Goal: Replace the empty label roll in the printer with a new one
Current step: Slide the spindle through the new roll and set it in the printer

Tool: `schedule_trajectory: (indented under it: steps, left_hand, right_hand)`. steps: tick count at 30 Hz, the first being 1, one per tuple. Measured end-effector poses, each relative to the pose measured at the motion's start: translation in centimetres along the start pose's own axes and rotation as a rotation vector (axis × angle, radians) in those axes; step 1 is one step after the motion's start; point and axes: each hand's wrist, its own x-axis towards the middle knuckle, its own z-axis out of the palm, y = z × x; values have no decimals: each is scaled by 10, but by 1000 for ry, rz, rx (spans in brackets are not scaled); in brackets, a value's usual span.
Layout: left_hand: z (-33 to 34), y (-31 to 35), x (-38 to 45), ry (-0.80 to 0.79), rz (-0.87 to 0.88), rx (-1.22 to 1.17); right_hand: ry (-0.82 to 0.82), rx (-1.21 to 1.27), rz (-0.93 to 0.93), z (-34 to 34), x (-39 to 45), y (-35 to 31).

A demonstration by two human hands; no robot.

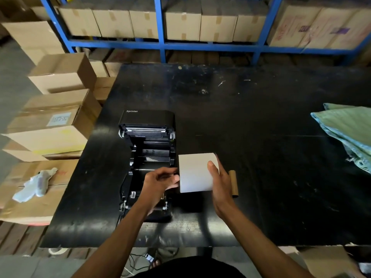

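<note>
We hold the new label roll [195, 172] just right of the open printer [148, 157], both hands [218, 183] clasping its ends. A skewed insertion could jam the feed.

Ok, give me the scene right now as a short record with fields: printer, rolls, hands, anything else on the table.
printer: black, lid open, left part of the table
new roll: white, held between both hands just right of the printer, not yet loaded
empty core: brown cardboard tube, lying on the table right of the new roll
left hand: over the open printer, fingers at the roll's left end
right hand: gripping the roll's right side
green sack: at the table's right edge
</note>
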Motion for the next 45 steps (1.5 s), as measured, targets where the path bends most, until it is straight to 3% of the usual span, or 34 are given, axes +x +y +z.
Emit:
schedule_trajectory:
  steps: [11,18,24,28,38,41,45]
  left_hand:
    - [-42,22,-17,-13,23,169]
    - [-56,35,-35,1,-131,147]
    - [-82,49,-42,-17,-251,165]
    - [-87,48,-43,130,-185,82]
    - [-100,24,-49,246,-100,-109]
    - [-104,23,-47,271,-74,-83]
    - [-106,23,-45,321,-53,-50]
  right_hand:
    - [-23,-49,-63,46,-18,13]
    - [-63,-144,-76,83,-29,31]
    - [-104,-193,-192,115,-37,40]
    - [-135,-276,-247,128,-38,50]
    - [-220,-506,-301,152,-42,55]
    - [-158,-529,-327,158,-41,56]
    - [-108,-769,-305,166,-34,58]
